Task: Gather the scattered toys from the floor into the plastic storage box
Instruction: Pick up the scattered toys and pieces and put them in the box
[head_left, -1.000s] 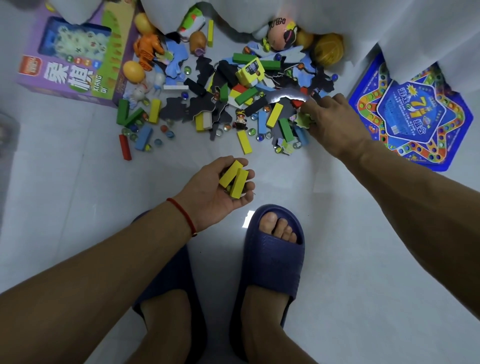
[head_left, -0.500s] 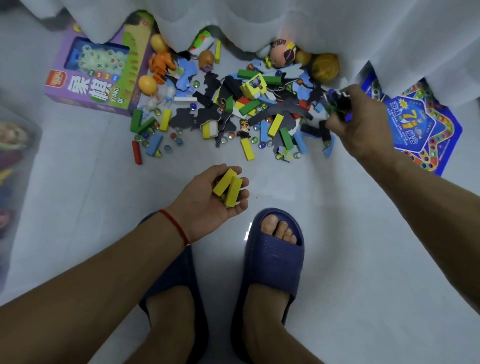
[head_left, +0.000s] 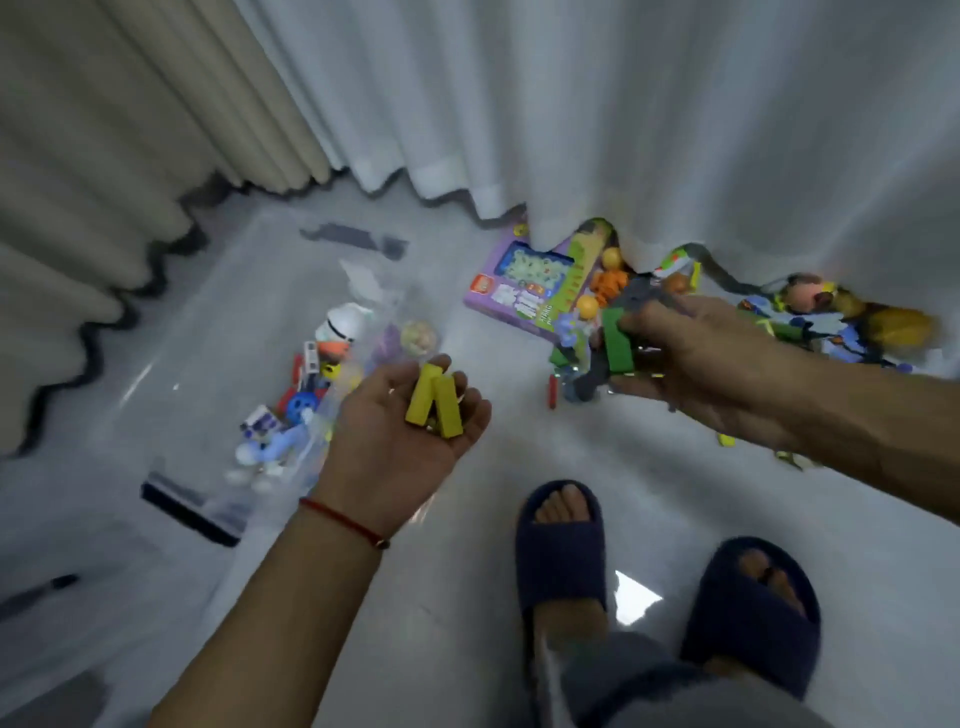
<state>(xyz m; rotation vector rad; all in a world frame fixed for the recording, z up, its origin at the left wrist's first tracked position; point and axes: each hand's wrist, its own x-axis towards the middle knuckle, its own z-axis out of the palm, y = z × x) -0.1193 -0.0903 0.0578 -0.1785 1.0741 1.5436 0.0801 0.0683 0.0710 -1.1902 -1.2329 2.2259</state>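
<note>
Two yellow blocks (head_left: 435, 400) lie in the left hand (head_left: 400, 436). A thin red string (head_left: 343, 521) goes round that wrist. The right hand (head_left: 696, 369) holds a green block (head_left: 617, 340) and some dark grey pieces (head_left: 641, 297). The game box (head_left: 535, 288) is purple with a green side. The slippers (head_left: 560, 551) are dark blue. One curtain (head_left: 623, 114) is white, the other curtain (head_left: 114, 130) is beige. The floor (head_left: 467, 623) is pale grey. The storage box (head_left: 218, 332) is see-through, with blue, red and white toys inside.

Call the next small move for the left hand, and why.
Probably tip the left hand over the clear storage box and drop the yellow blocks: they lie in its cupped palm right beside the box, which already holds toys.
</note>
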